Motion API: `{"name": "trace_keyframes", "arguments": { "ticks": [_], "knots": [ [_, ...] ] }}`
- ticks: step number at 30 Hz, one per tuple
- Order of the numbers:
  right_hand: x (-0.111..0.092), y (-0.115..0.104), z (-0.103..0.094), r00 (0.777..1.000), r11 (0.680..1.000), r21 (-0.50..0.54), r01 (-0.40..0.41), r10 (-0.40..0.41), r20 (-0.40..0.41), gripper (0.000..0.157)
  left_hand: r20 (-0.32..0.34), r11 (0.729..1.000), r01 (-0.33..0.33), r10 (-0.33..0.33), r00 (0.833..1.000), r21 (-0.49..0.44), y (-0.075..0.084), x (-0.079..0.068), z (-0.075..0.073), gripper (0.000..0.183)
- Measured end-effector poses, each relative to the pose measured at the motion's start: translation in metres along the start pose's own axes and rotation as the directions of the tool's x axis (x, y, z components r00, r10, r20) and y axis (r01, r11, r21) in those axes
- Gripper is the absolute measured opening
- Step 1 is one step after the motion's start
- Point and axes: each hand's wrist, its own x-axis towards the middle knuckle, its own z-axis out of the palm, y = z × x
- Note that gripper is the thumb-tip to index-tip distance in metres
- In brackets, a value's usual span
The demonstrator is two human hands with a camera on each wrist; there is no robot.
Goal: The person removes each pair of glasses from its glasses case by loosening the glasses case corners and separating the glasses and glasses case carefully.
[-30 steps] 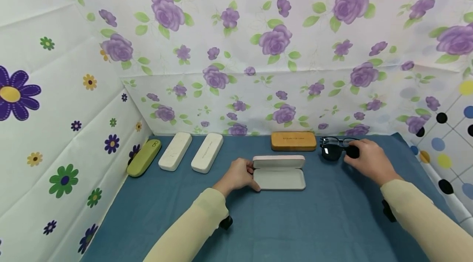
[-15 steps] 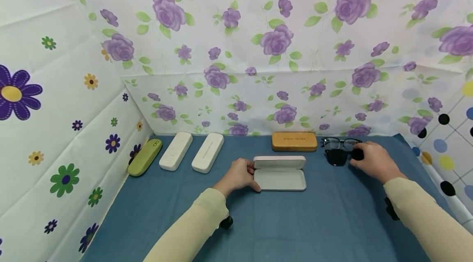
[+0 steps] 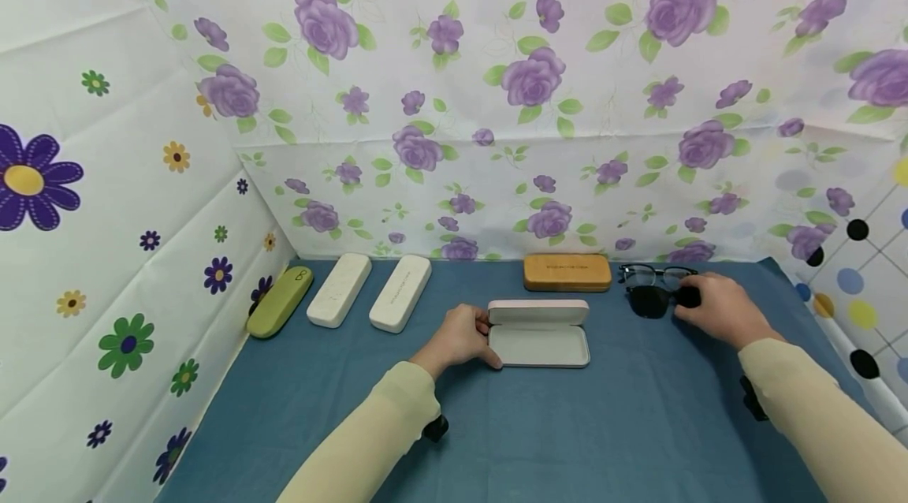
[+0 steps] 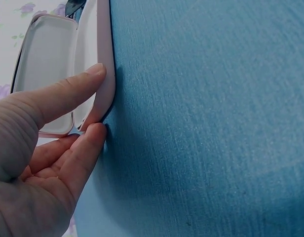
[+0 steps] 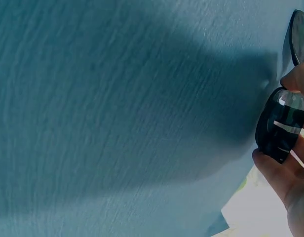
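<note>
An open pale pink glasses case [image 3: 538,346], light grey inside, lies on the table with its lid tipped up at the back. My left hand [image 3: 461,339] grips its left end. The left wrist view shows the thumb [image 4: 68,94] on the case's front rim and fingers at its corner. Toward the back right, my right hand [image 3: 723,309] holds black sunglasses [image 3: 649,302] by one end. In the right wrist view, thumb and fingers pinch around one dark lens [image 5: 280,121]. Just behind the sunglasses are clear-lens eyeglasses [image 3: 641,275] with dark frames.
A mustard-brown glasses case [image 3: 567,273] stands shut behind the open one. Two white cases, one left [image 3: 339,290] and one right [image 3: 400,293], and an olive-green case [image 3: 280,302] lie at the back left. Flowered cloth walls [image 3: 454,93] enclose the blue-covered table [image 3: 567,440].
My right hand has shifted slightly right with the sunglasses, whose lenses have turned to face more toward the front. My left hand stays on the open case.
</note>
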Motion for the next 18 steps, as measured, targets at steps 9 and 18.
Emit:
{"name": "trace_keyframes", "arguments": {
  "ticks": [9,18],
  "knots": [
    [0.003,0.003,-0.001,1.0,0.999,-0.036,0.0,0.0,-0.012,0.059,0.006,1.0,0.006,-0.006,1.0,-0.001,0.001,0.0,-0.001,0.061],
    [0.011,0.002,0.0,0.999,0.997,-0.063,0.031,-0.031,0.008,0.06,0.009,1.0,0.009,-0.009,1.0,-0.003,0.001,-0.001,-0.002,0.062]
  ]
}}
